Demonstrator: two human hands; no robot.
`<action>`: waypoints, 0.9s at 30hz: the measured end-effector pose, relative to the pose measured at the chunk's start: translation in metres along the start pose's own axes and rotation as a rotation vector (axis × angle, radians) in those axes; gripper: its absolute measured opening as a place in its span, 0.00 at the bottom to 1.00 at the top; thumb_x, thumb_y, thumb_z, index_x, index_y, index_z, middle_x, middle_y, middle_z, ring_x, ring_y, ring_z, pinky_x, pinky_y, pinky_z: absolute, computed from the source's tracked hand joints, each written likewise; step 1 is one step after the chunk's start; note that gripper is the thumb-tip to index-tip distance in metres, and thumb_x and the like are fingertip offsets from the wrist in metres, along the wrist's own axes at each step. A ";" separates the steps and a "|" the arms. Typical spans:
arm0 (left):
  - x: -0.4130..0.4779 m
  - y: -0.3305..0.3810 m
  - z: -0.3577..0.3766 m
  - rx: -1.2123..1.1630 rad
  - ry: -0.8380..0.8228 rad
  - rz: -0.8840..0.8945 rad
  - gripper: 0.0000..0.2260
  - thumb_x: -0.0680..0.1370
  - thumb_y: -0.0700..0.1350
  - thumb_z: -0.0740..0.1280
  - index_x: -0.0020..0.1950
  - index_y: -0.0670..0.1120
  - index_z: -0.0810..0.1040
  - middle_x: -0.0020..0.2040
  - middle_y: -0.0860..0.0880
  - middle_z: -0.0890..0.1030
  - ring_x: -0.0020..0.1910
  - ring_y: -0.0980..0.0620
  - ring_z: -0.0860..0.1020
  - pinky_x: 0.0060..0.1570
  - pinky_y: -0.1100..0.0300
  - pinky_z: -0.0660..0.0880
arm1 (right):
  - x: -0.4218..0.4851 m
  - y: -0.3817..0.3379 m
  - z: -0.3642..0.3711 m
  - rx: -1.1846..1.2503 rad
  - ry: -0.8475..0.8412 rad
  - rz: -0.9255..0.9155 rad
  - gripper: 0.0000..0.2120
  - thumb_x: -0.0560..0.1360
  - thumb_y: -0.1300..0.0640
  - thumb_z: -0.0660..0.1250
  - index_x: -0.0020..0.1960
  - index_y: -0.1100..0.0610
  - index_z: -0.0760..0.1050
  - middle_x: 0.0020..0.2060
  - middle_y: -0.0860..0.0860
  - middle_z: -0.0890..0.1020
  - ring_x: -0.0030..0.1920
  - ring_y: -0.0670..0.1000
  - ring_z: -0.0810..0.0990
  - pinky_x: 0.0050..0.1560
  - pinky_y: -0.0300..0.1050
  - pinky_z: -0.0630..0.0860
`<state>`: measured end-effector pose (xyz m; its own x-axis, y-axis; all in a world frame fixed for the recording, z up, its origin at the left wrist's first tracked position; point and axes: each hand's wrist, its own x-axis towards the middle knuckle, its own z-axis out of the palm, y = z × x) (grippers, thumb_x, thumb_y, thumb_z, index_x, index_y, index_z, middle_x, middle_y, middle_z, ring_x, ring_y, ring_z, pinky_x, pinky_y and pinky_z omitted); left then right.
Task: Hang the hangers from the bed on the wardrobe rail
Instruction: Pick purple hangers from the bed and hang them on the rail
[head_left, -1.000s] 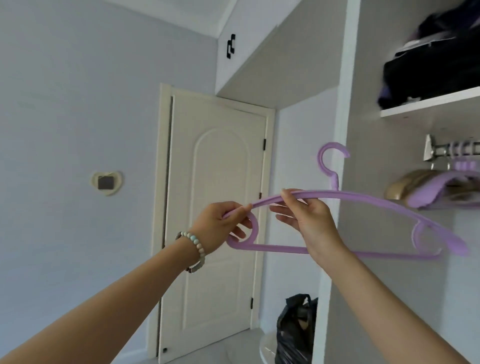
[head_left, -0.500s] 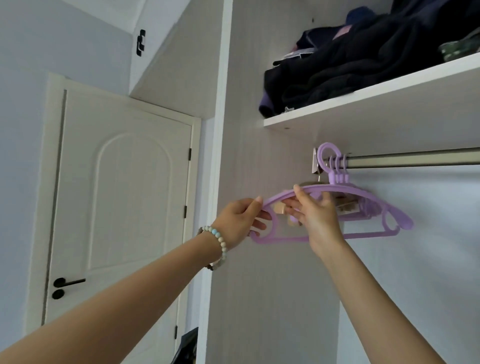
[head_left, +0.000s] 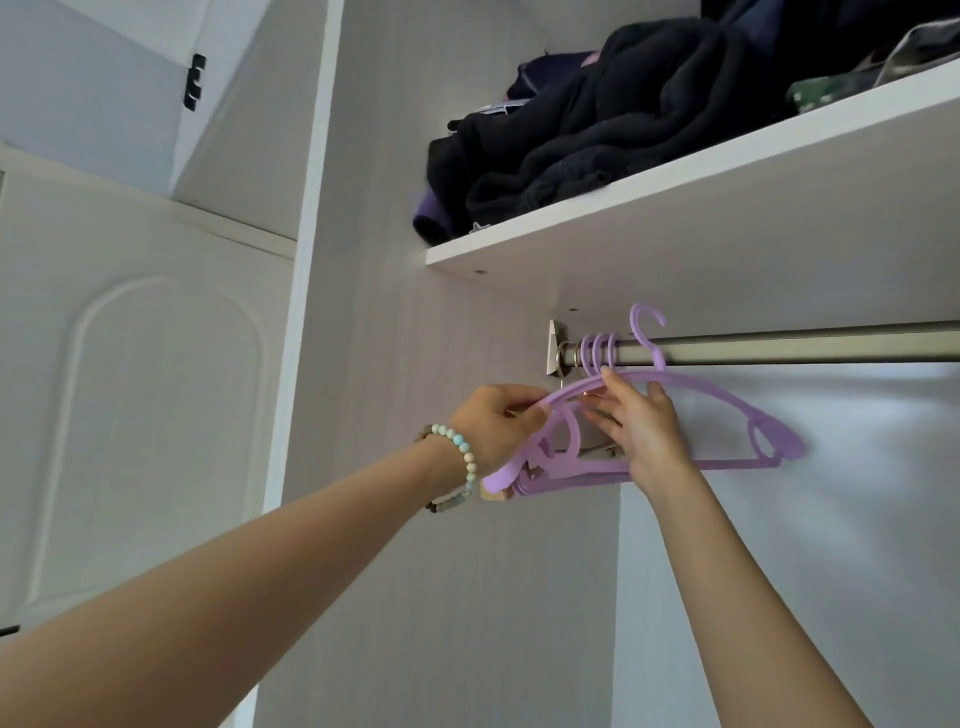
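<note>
Purple hanger (head_left: 727, 401), left hand (head_left: 493, 421) pinching its tip and right hand (head_left: 644, 431) gripping its top bar, has its hook poised above the left end of the rail (head_left: 779, 349). Early release could drop it or snag the hung hangers (head_left: 597, 347).

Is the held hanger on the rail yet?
Not yet: the purple hanger, gripped by left hand and right hand, has its hook above the wardrobe rail.

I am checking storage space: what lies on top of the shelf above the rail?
On the shelf lies a pile of dark clothes, a purple piece at its left end, a green patterned thing at right. What lies behind the pile is hidden.
</note>
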<state>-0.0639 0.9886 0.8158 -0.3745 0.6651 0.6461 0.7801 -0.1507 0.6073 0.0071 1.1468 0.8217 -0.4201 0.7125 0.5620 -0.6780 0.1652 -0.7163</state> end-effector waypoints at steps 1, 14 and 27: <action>0.003 -0.001 0.004 0.010 -0.007 0.000 0.13 0.79 0.45 0.60 0.61 0.46 0.77 0.40 0.49 0.79 0.34 0.55 0.75 0.34 0.70 0.72 | 0.006 0.002 -0.004 -0.019 -0.008 0.019 0.14 0.77 0.60 0.64 0.62 0.59 0.67 0.49 0.59 0.80 0.40 0.52 0.81 0.36 0.39 0.81; 0.008 -0.033 0.024 0.139 -0.018 -0.029 0.19 0.74 0.51 0.68 0.64 0.52 0.74 0.43 0.51 0.76 0.28 0.57 0.71 0.38 0.51 0.81 | 0.032 0.033 -0.033 -0.171 -0.152 0.164 0.06 0.76 0.57 0.66 0.51 0.59 0.75 0.38 0.53 0.77 0.37 0.50 0.77 0.36 0.40 0.79; -0.028 -0.028 -0.015 0.186 0.052 -0.030 0.16 0.77 0.51 0.62 0.64 0.49 0.75 0.57 0.51 0.80 0.56 0.55 0.75 0.53 0.68 0.66 | -0.018 0.034 0.002 -0.708 -0.011 -0.067 0.44 0.71 0.37 0.65 0.77 0.52 0.47 0.77 0.51 0.48 0.77 0.54 0.49 0.74 0.58 0.54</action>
<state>-0.0824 0.9632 0.7872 -0.4205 0.6277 0.6551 0.8455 0.0092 0.5339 -0.0094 1.1387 0.7885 -0.3994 0.6790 0.6160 -0.1491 0.6148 -0.7744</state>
